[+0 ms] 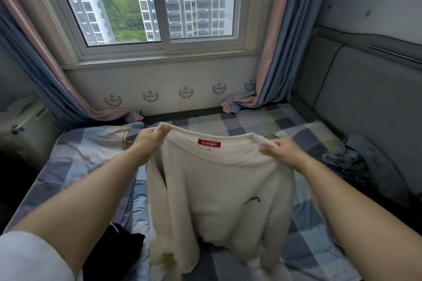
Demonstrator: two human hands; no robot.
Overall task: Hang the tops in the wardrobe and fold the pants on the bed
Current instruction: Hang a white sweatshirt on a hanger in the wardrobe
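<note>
Both bare forearms reach out to the cream top [219,189] held up over the bed [308,246], left hand [150,141] pinching 1 shoulder and right hand [283,151] gripping the other, blurred, so a loosened hold could drop it back down.

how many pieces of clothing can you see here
3: a cream sweater held up by both hands, a black garment on the bed bottom left, a blue-grey crumpled one right. More may be hidden.
</note>
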